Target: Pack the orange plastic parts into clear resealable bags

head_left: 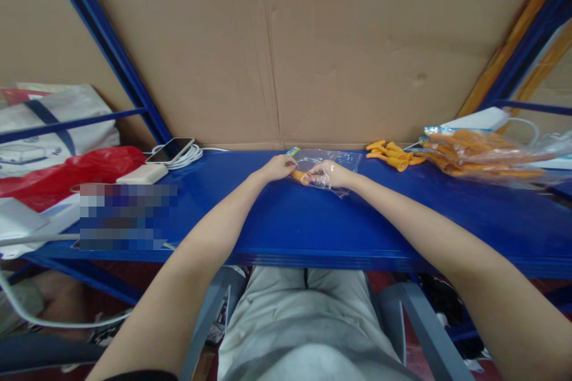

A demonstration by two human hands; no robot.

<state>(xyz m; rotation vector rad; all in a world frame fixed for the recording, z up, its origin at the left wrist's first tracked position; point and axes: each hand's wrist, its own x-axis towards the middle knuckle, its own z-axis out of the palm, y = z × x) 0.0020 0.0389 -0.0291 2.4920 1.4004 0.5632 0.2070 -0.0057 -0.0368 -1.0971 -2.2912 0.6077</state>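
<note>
On the far left of the blue shelf [277, 220]: a red bag [67, 175], a phone [170, 150] on white cable. Mid-shelf: left hand [277, 166] closed on the edge of a clear plastic bag [333, 162]; right hand [328, 174] inside the bag, gripping a small orange piece [298, 176]. Further right: loose orange pieces [393, 155], then a full packet [478, 153].

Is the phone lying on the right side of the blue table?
No, the phone lies at the table's left rear on a coiled white cable, left of both hands.
</note>
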